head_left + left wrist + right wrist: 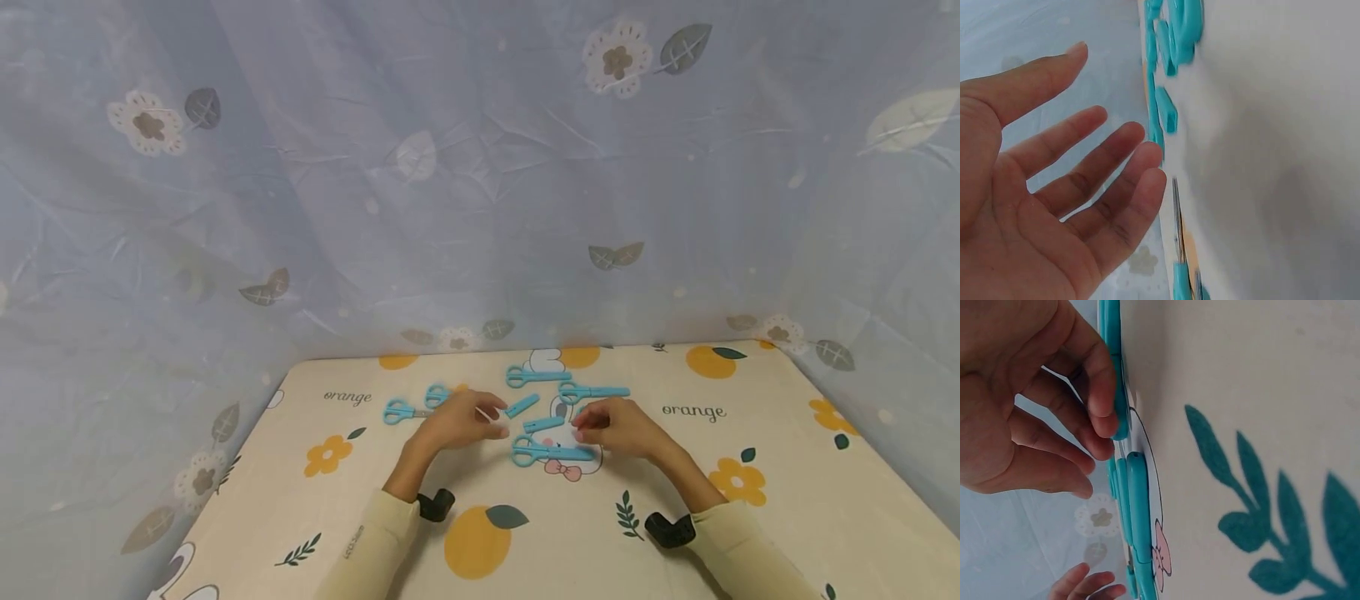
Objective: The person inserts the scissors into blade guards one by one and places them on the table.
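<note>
My left hand (pixel 459 419) hovers with spread, relaxed fingers and holds nothing. Beside it at the left lie two scissors with bare metal blades, the nearer pair (pixel 397 411) and a farther pair (pixel 437 396), partly hidden by the hand. Two loose turquoise blade covers, one farther (pixel 522 406) and one nearer (pixel 544 424), lie between the hands. My right hand (pixel 621 427) has loosely bent fingers with nothing visible between them. Turquoise scissors (pixel 1110 337) lie beside its fingers, mostly hidden in the head view; contact cannot be told.
Covered turquoise scissors lie at the back (pixel 540 377), at the back right (pixel 600 392) and at the front (pixel 555 452). They rest on a cream cloth (pixel 570 550) printed with oranges and flowers. A grey-blue curtain (pixel 480 208) closes off the back and sides.
</note>
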Available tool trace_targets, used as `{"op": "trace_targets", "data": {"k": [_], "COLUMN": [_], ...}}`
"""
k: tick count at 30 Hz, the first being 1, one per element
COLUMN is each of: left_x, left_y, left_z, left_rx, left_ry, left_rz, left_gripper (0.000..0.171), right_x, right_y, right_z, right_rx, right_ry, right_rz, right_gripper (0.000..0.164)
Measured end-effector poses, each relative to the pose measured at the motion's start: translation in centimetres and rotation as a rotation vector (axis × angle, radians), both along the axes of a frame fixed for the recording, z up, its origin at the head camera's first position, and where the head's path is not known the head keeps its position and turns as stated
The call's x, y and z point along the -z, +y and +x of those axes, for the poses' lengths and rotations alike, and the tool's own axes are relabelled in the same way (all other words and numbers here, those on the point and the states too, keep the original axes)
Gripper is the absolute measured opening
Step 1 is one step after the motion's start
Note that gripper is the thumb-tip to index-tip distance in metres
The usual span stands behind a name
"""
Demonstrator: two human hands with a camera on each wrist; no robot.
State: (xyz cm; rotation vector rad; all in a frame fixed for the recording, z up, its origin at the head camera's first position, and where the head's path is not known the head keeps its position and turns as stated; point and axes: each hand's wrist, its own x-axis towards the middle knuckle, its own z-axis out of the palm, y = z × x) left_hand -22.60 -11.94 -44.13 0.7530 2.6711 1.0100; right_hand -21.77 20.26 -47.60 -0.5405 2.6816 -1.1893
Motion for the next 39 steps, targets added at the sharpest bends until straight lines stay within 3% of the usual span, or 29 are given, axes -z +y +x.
{"op": "trace_targets", "data": {"k": [6,9,18,25,31,39], "left_x": [0.4,0.5,0.9,1.2,1.5,2.0], "left_y": [-2.4,-3.6,-7.0,-9.4,-11.6,-13.7], "left_z": [-1.1,-1.6,-2.5,-2.9,-3.4,-3.6], "left_rx": [-0.027,-0.054,-0.044,-0.135,-0.197,-0.281], "left_ry": [0.009,0.009,0.064,0.072,0.100,0.041], "left_rz": [0.010,0.021,0.055,0.059,-0.012,-0.071], "left_gripper": [0.048,0.049,0.052,0.056,0.061,0.067], "right_x": [-0.1,0.0,0.4,0.8,0.8,1.0], "right_y": [-0.2,-0.4,-1.3,-2.0,-2.5,-3.4], "right_z": [-0.7,-1.0,-1.5,-2.3,-2.6,-2.7], "right_rx": [-0.054,-0.066,-0.074,-0.092,-0.130,-0.126], "right_ry": [0.116,0.136,0.212,0.256,0.302,0.311], "right_rz": [0.051,0.069,0.101,0.114,0.126,0.127], "right_gripper": [0.021,0.025,0.030,0.034,0.035,0.036]}}
